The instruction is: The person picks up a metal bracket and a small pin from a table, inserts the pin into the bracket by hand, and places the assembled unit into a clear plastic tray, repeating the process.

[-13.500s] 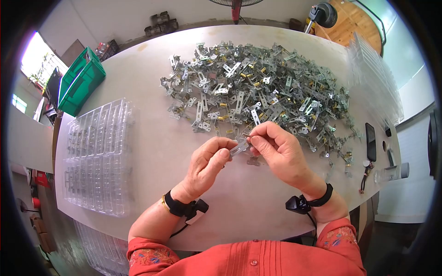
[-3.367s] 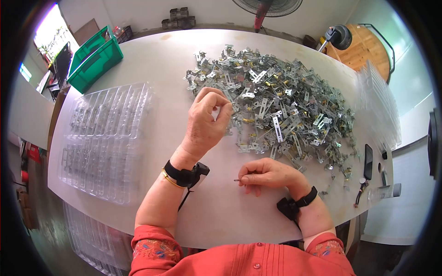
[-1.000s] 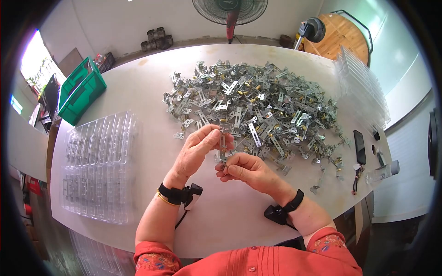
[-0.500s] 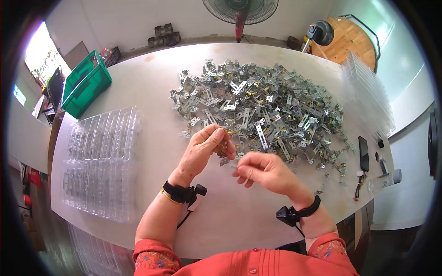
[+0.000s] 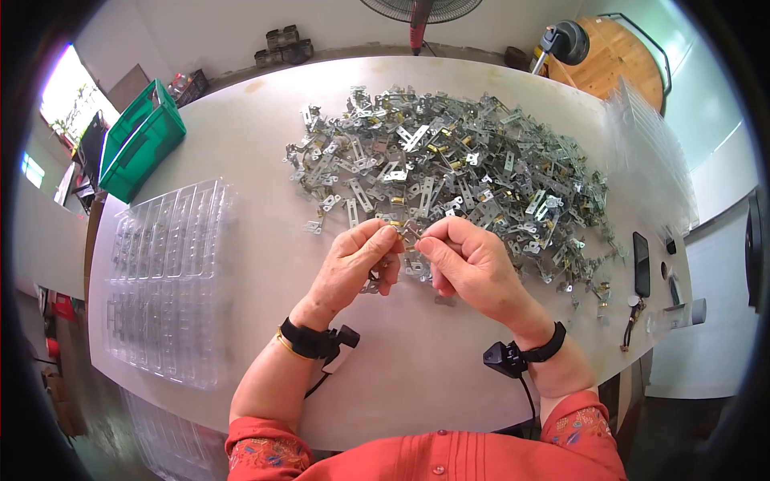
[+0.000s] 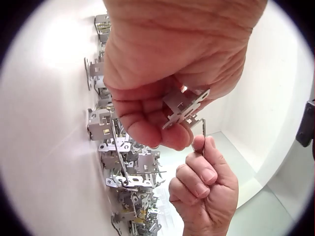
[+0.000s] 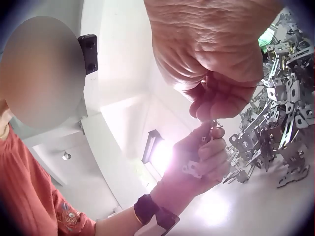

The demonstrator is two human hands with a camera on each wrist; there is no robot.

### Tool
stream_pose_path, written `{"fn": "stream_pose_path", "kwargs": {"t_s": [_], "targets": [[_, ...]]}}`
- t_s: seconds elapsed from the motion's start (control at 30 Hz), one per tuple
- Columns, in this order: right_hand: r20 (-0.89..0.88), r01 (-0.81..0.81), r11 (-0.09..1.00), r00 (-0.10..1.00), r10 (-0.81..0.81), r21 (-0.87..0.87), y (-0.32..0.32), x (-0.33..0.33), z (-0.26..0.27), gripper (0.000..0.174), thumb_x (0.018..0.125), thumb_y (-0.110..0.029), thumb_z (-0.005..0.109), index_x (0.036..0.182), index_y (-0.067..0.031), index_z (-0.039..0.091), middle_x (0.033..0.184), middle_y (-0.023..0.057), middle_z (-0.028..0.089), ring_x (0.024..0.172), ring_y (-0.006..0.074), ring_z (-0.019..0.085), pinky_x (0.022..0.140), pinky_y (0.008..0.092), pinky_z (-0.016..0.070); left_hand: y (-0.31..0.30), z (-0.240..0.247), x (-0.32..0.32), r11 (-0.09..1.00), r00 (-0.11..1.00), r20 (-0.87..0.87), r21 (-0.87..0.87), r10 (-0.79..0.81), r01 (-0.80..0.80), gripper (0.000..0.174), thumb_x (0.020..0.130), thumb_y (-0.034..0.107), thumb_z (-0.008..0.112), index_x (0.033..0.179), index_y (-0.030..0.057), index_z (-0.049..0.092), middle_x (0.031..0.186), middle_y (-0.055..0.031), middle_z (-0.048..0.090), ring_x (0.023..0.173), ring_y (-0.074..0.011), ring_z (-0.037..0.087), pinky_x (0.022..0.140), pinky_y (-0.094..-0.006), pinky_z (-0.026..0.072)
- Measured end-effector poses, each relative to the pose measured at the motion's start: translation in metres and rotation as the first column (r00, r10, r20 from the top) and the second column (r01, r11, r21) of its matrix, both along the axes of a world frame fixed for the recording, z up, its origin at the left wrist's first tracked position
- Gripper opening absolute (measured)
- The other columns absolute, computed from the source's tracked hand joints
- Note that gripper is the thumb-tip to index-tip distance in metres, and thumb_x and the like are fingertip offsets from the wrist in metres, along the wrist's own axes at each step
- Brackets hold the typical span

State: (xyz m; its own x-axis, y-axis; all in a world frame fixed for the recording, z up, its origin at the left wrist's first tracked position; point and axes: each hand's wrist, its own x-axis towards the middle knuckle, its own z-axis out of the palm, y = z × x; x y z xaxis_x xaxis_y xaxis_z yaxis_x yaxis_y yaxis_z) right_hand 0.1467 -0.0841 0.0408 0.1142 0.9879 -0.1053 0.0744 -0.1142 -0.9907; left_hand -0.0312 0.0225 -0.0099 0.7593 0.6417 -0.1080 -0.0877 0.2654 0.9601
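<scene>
My left hand [image 5: 383, 247] pinches a small notched metal bracket [image 6: 184, 106] just above the white table [image 5: 417, 361], at the near edge of the big pile of metal brackets [image 5: 457, 172]. In the left wrist view the bracket sits between thumb and curled fingers. My right hand [image 5: 430, 240] meets it fingertip to fingertip and pinches a thin metal pin [image 6: 204, 129] that stands against the bracket's edge. The right wrist view shows the right hand [image 7: 212, 105] above, the pin [image 7: 214, 124] at its fingertips, and the left hand [image 7: 199, 164] below with the bracket [image 7: 192, 169].
Clear plastic compartment trays [image 5: 164, 280] lie at the table's left, with a green crate [image 5: 138, 143] behind them. Another stack of clear trays [image 5: 654, 156] stands at the right edge. A black phone [image 5: 642, 264] and small items lie at the near right.
The right hand has risen from lower on the table and come up against the left hand's fingertips. The left hand still holds the bracket.
</scene>
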Motion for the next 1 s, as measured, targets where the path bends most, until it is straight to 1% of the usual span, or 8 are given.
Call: {"fn": "stream_pose_path", "kwargs": {"t_s": [0.23,0.33,0.4,0.5,0.63,0.83,0.9,1.0], "targets": [[-0.024,0.023,1.000,0.999,-0.023,-0.007,-0.002,0.005,-0.005,0.015,0.103,-0.017,0.059,0.097,-0.0045,0.063,0.065,-0.0033,0.060,0.055,0.0021,0.051,0.050,0.0203,0.0397,-0.002,0.003,0.001,0.995,0.998,-0.046,0.092,0.045,-0.041,0.034,0.107,0.034,0.049,0.093,0.0040,0.059,0.064,-0.0035,0.060,0.050,-0.0091,0.052,0.048,-0.0233,0.0393],[0.011,0.003,1.000,1.000,-0.003,-0.027,-0.004,0.006,-0.005,0.014,0.102,-0.017,0.058,0.104,-0.0033,0.062,0.065,-0.0024,0.060,0.055,0.0031,0.052,0.050,0.0216,0.0406,-0.001,0.001,0.000,0.986,0.994,-0.092,0.160,0.063,-0.048,0.033,0.106,0.033,0.051,0.093,0.0040,0.059,0.064,-0.0023,0.059,0.051,-0.0080,0.052,0.048,-0.0227,0.0387],[0.110,0.012,0.999,0.994,-0.008,-0.039,-0.006,0.005,0.000,0.019,0.104,-0.019,0.058,0.114,-0.0039,0.057,0.069,-0.0015,0.061,0.058,0.0038,0.053,0.053,0.0207,0.0436,-0.001,0.000,-0.001,0.984,0.994,-0.095,0.174,0.053,-0.035,0.032,0.106,0.032,0.052,0.093,0.0040,0.060,0.064,-0.0017,0.058,0.052,-0.0075,0.052,0.048,-0.0224,0.0392],[0.107,-0.005,1.000,0.994,0.005,0.006,-0.005,0.005,-0.003,0.022,0.102,-0.016,0.057,0.118,-0.0006,0.055,0.066,0.0005,0.061,0.058,0.0058,0.054,0.054,0.0241,0.0441,-0.003,-0.001,0.001,0.977,0.993,-0.112,0.212,0.031,-0.006,0.030,0.105,0.031,0.055,0.093,0.0040,0.060,0.064,-0.0006,0.058,0.053,-0.0068,0.052,0.048,-0.0217,0.0402],[0.035,-0.023,1.000,0.999,0.022,0.005,-0.007,0.001,-0.004,0.023,0.103,-0.018,0.058,0.118,-0.0007,0.055,0.069,0.0006,0.062,0.060,0.0057,0.055,0.055,0.0234,0.0446,-0.008,-0.001,0.001,0.967,0.992,-0.128,0.253,0.005,0.028,0.030,0.104,0.030,0.057,0.090,0.0039,0.061,0.064,0.0008,0.057,0.054,-0.0058,0.052,0.048,-0.0210,0.0409],[-0.052,-0.007,0.995,0.999,0.001,-0.104,-0.008,0.002,-0.004,0.019,0.102,-0.020,0.059,0.111,-0.0026,0.059,0.069,-0.0033,0.059,0.059,0.0030,0.051,0.053,0.0218,0.0416,-0.012,0.004,0.002,0.939,0.989,-0.151,0.341,-0.005,0.056,0.029,0.102,0.031,0.062,0.087,0.0056,0.060,0.062,0.0025,0.057,0.053,-0.0036,0.051,0.048,-0.0209,0.0402],[0.054,-0.003,1.000,0.999,0.003,-0.003,-0.007,0.005,-0.011,0.015,0.102,-0.019,0.059,0.101,-0.0045,0.062,0.068,-0.0066,0.054,0.058,0.0004,0.045,0.051,0.0210,0.0359,-0.013,0.002,0.004,0.926,0.990,-0.138,0.373,-0.007,0.058,0.029,0.101,0.030,0.063,0.087,0.0054,0.059,0.061,0.0023,0.057,0.052,-0.0038,0.051,0.048,-0.0212,0.0401],[0.134,0.016,0.999,0.991,-0.020,0.037,-0.007,0.006,-0.012,0.013,0.101,-0.017,0.060,0.095,-0.0062,0.064,0.067,-0.0088,0.051,0.059,-0.0007,0.040,0.049,0.0209,0.0313,-0.015,0.001,0.004,0.898,0.990,-0.136,0.431,-0.031,0.087,0.030,0.101,0.031,0.063,0.087,0.0050,0.059,0.062,0.0019,0.057,0.052,-0.0044,0.051,0.048,-0.0217,0.0400]]}}
